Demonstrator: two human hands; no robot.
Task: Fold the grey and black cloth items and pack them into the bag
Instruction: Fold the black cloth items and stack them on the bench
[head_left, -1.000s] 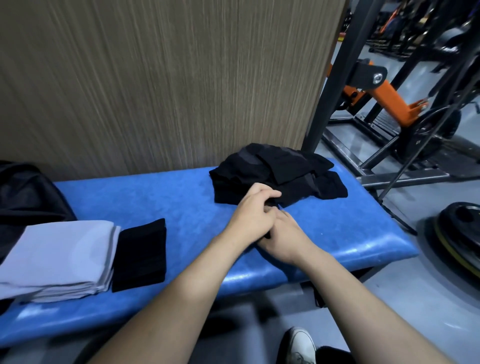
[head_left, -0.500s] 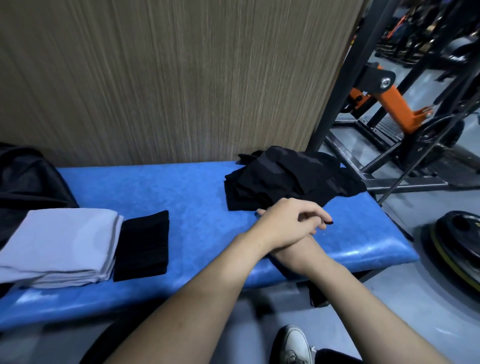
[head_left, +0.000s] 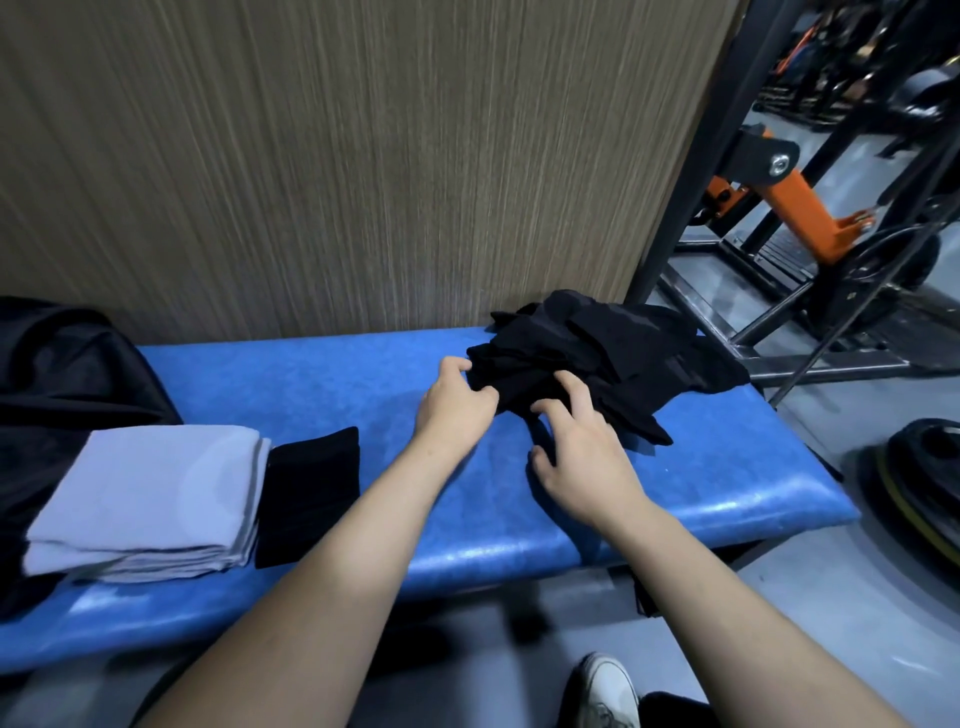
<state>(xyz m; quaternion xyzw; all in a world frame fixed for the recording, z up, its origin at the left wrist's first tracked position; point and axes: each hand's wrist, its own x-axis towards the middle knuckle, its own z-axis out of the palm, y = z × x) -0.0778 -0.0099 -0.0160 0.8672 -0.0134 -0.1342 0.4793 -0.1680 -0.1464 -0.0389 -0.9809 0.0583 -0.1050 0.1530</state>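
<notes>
Black cloth pile (head_left: 608, 358) (bench's right end): left hand (head_left: 457, 402) pinches its edge, right hand (head_left: 576, 441) spread.

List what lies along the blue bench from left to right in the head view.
Black bag → folded grey cloth → folded black cloth → left hand → right hand → crumpled pile of black cloth, which both hands touch at its near left edge.
</notes>
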